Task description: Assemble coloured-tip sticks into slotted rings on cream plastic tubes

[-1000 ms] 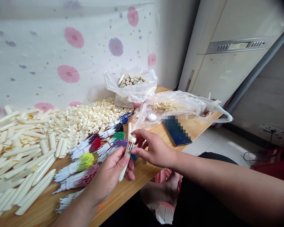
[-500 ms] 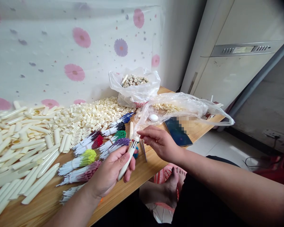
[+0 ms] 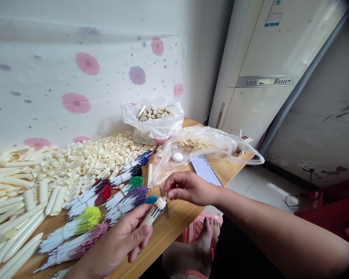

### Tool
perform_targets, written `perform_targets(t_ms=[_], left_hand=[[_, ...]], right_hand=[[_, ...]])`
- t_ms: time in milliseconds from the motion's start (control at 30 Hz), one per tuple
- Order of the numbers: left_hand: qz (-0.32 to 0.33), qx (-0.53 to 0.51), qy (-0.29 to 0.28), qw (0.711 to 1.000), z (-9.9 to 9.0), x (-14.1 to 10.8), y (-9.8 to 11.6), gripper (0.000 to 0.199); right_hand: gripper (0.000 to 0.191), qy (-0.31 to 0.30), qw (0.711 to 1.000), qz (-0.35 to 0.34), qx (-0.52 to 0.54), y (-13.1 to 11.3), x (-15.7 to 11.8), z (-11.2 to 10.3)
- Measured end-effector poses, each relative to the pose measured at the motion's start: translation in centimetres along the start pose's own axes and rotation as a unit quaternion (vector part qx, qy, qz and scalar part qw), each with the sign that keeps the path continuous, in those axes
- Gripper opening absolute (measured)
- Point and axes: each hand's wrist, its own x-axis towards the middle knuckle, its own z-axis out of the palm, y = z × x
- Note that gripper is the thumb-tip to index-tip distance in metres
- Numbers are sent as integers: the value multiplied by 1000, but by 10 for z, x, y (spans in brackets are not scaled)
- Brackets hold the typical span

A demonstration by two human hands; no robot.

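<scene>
My left hand (image 3: 130, 234) is wrapped round a cream multicolour ballpoint pen (image 3: 154, 212), which slants up to the right with coloured sliders in its slots. At the pen's top end, my right hand (image 3: 192, 188) has thumb and forefinger pinched together. Whatever sits between those fingertips is too small to make out. Beside the hands lie banded bundles of refills with coloured ends, among them purple refills (image 3: 138, 195), yellow-green refills (image 3: 90, 219) and pink refills (image 3: 88, 238). A thin metal blade-like thing (image 3: 168, 211) is partly hidden behind the right fingers.
Cream pen barrels (image 3: 21, 228) and slotted cream caps (image 3: 101, 153) are heaped at the left. A plastic bag (image 3: 142, 133) of pens stands at the back. Another clear bag (image 3: 221, 141) holds small cream parts. A lit phone (image 3: 205, 170) lies near the table's right edge.
The view has shifted, so the table sits lower and further left. My right hand stays by the pen's top, now slightly apart from it. The phone's screen has lit up.
</scene>
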Motion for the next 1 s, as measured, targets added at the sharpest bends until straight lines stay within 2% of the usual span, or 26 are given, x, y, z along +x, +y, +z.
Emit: perform_targets(t_ms=[100,233,333,400,433,500,567,600,633,667,700,733,833,933,1000], left_hand=[[-8,12,35,999,-1,1,-2,54],[-11,32,25,999,-1,2,-2,49],[-5,33,13,999,-2,0,1,49],[18,26,2,999,-2,-1,2,49],[40,22,14,999,-3,-2,2,48],[89,11,98,991,-7,-1,1,49],[139,-15,243,960,-14,1,-1,48],[159,-32,311,936,-17,3,-3,45],[173,-51,363,914,-20,5,-4,41],[185,-68,399,896,-23,7,-6,38],[194,-80,419,883,-24,8,-7,36],[197,-85,427,878,-25,9,-9,35],[198,-64,428,880,-22,10,-11,34],[192,-40,432,880,-20,10,-14,34],[188,-37,434,880,-21,10,-16,33]], right_hand=[[32,-18,996,-51,-67,-5,3,-10],[25,-31,977,-137,-162,-11,8,2],[30,-7,980,-146,-138,-12,8,16],[30,-13,980,-146,-134,-15,9,16],[28,-7,978,-146,-148,-17,10,11],[22,31,970,-133,-201,-25,18,-8],[16,116,954,-92,-259,-35,34,-40],[15,178,936,-68,-297,-40,46,-58],[14,245,899,-46,-361,-44,59,-77],[15,296,845,-25,-445,-46,74,-95],[18,335,774,-8,-537,-46,89,-110],[20,347,748,4,-566,-44,104,-123],[25,324,724,40,-608,-24,147,-143],[22,275,721,86,-630,-2,177,-147],[28,244,729,114,-630,3,189,-147]])
